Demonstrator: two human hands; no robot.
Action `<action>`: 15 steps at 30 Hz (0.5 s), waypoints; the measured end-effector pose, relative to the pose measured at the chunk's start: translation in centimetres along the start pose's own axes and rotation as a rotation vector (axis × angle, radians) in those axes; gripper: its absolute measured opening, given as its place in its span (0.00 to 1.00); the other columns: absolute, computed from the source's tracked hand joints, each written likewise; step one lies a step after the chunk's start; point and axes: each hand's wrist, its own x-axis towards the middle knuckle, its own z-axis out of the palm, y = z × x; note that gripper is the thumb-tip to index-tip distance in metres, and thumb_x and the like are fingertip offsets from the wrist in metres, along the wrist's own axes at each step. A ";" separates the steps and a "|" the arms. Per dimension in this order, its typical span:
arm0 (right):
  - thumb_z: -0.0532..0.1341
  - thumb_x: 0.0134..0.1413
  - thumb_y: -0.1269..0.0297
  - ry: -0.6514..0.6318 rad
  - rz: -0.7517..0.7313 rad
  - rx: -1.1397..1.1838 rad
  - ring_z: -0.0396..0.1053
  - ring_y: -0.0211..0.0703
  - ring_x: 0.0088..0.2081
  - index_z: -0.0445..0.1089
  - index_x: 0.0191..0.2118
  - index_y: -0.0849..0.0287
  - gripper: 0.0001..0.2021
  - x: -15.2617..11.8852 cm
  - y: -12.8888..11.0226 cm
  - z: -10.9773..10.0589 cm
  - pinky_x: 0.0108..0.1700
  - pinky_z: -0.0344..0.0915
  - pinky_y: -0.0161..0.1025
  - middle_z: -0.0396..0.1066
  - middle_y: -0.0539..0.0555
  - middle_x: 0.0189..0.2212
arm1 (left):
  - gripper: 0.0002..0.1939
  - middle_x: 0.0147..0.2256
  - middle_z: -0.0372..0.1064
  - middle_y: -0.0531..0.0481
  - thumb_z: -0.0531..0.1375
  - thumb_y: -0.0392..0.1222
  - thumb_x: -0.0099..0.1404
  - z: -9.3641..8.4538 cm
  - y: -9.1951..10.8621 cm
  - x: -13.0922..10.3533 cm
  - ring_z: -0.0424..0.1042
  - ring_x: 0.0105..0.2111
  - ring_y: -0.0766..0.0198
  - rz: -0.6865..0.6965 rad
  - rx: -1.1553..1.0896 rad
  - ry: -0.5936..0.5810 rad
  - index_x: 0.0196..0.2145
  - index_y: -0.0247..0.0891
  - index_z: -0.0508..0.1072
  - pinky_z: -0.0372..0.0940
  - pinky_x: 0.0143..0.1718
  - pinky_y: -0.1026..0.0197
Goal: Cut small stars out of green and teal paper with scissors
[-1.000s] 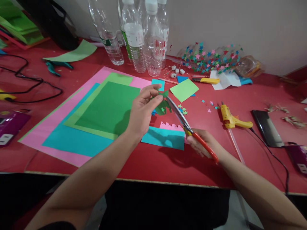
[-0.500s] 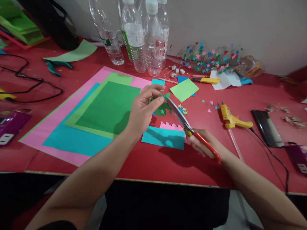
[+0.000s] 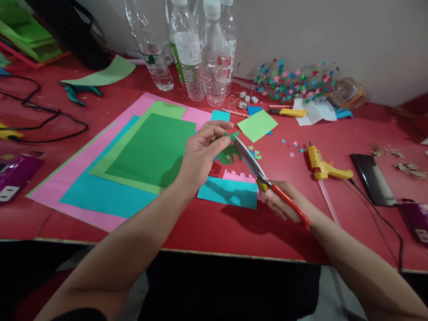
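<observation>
Paper point(image 3: 237, 133), small and green, is pinched between thumb and fingers of the left hand point(image 3: 199, 154) above the red table point(image 3: 230, 236). Scissors point(image 3: 263, 179) are gripped by the curled right hand point(image 3: 278, 207), tips at the paper. Nearby, a turquoise strip point(image 3: 227, 192) is laid.

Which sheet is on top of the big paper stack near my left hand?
The large dark green sheet: it covers the light green one, which overlaps the blue and pink sheets.
</observation>
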 end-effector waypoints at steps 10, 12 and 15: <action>0.49 0.58 0.36 -0.027 -0.011 0.032 0.50 0.30 0.13 0.59 0.30 0.59 0.27 -0.2 0.3 0.0 0.17 0.47 0.32 0.54 0.42 0.12 | 0.05 0.44 0.71 0.51 0.61 0.36 0.57 -0.1 -0.2 0.0 0.68 0.48 0.59 -0.031 -0.041 -0.027 0.25 0.41 0.72 0.63 0.50 0.55; 0.49 0.58 0.36 -0.015 -0.005 0.028 0.49 0.30 0.13 0.59 0.29 0.59 0.27 -0.2 0.2 0.0 0.17 0.47 0.33 0.53 0.42 0.12 | 0.05 0.44 0.71 0.51 0.61 0.36 0.57 -0.1 -0.2 0.0 0.68 0.49 0.59 -0.036 -0.043 -0.025 0.25 0.41 0.71 0.63 0.50 0.55; 0.49 0.58 0.37 -0.008 0.004 0.014 0.49 0.30 0.13 0.58 0.28 0.58 0.26 -0.1 0.2 0.1 0.17 0.47 0.33 0.53 0.42 0.12 | 0.04 0.44 0.71 0.51 0.61 0.35 0.57 -0.1 -0.2 0.1 0.68 0.49 0.59 -0.036 -0.045 -0.025 0.25 0.41 0.71 0.63 0.49 0.56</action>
